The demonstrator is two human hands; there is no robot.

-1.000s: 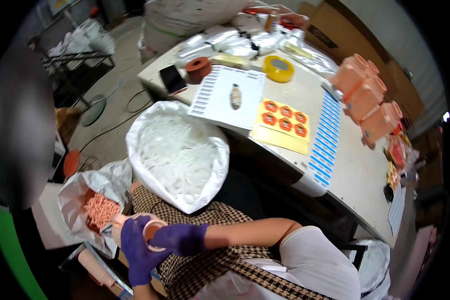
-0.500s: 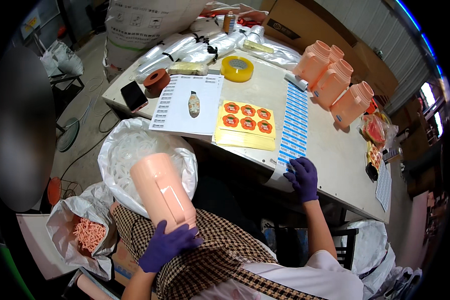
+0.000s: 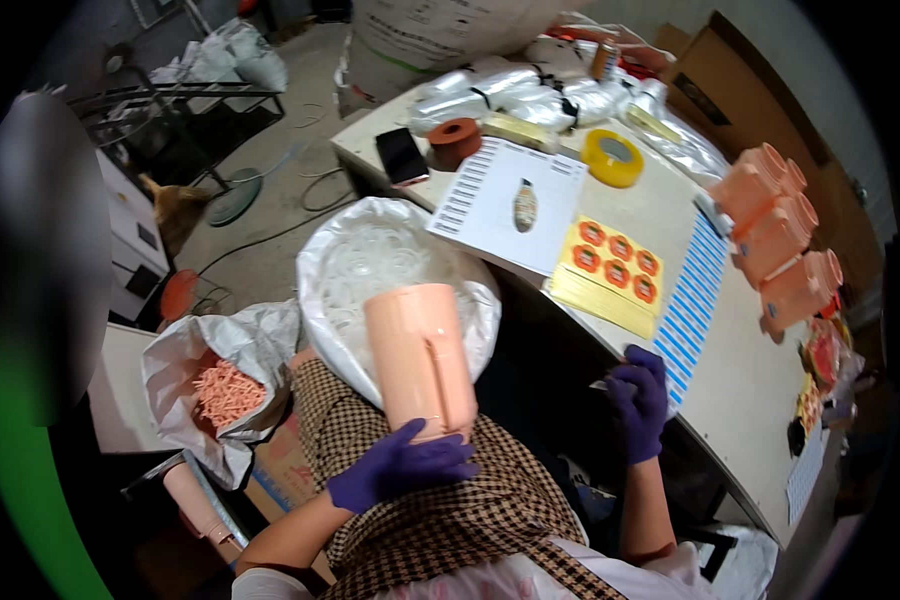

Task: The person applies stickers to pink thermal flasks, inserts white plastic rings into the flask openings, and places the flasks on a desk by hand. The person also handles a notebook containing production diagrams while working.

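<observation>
At nine o'clock, low beside the person's lap, a crumpled white bag (image 3: 232,352) is seen holding short pink strips (image 3: 226,390); no hand is near it. Just right of it, over the checked lap, a tall peach-coloured jug (image 3: 420,362) is held upright with a slight tilt, its handle turned toward the camera. The left hand (image 3: 402,467), in a purple glove, is wrapped round the jug's lower end from below — fingers clenched on it. Behind the jug, toward twelve o'clock, a wide white sack of clear plastic rings (image 3: 370,272) is propped open against the worktop (image 3: 750,380) edge.

Farther up, at about twelve o'clock on the worktop, a black phone (image 3: 402,155) and a brown tape roll (image 3: 454,141) lie side by side, with a white label sheet (image 3: 510,203) just below them. A yellow tape roll (image 3: 612,157) is placed to the sheet's right, and a yellow sheet of round orange stickers (image 3: 615,270) is laid beside the white one.

At three o'clock from the jug, the right hand (image 3: 638,400), also gloved in purple, is rested on the near edge of the worktop, fingers curled loosely at the lower end of a long strip of blue labels (image 3: 698,290) — whether anything is pinched there cannot be told. At two o'clock, a row of peach jugs (image 3: 780,240) lies on its side, well apart from both hands.
</observation>
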